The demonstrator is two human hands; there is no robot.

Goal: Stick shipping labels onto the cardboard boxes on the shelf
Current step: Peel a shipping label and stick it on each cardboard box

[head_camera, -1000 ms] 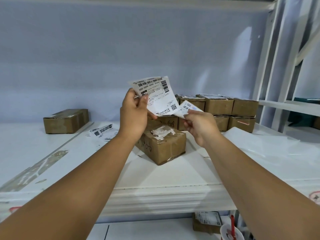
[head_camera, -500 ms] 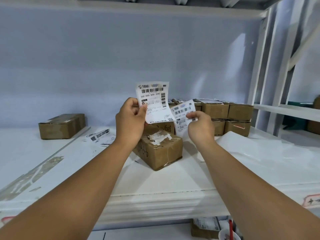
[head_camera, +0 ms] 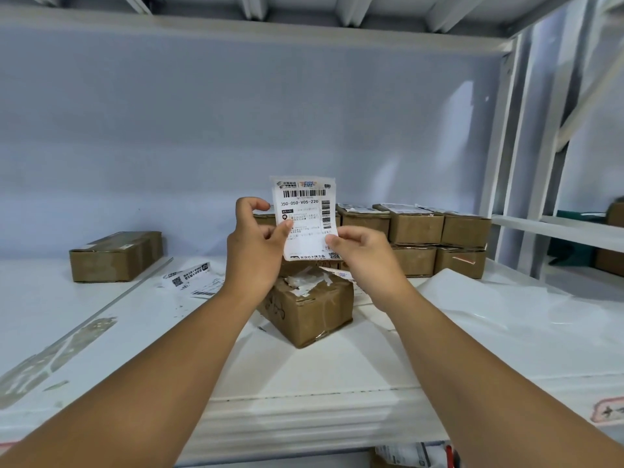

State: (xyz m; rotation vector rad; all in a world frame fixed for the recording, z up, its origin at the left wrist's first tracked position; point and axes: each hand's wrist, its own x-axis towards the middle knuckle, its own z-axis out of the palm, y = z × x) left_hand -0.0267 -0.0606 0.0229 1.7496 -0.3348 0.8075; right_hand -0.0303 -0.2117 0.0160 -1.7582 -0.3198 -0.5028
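Label [head_camera: 305, 217] held upright over a box [head_camera: 310, 309] on the shelf [head_camera: 304, 383]. The left hand [head_camera: 253, 251] pinches its left edge between thumb and fingers; the right hand [head_camera: 364, 255] pinches its lower right corner. Behind sit stacked boxes [head_camera: 439, 238].

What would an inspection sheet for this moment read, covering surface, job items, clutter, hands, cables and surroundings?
Surface: white shelf, worn patches at its left.
Job's things: shipping label held upright; cardboard box below it, torn paper on top; labelled boxes stacked behind; lone box at left.
Clutter: loose labels lying on the shelf; white sheet at right.
Hands: left hand and right hand each pinch an edge of the label.
Cables: nothing seen.
Surroundings: pale back wall; white uprights at right.
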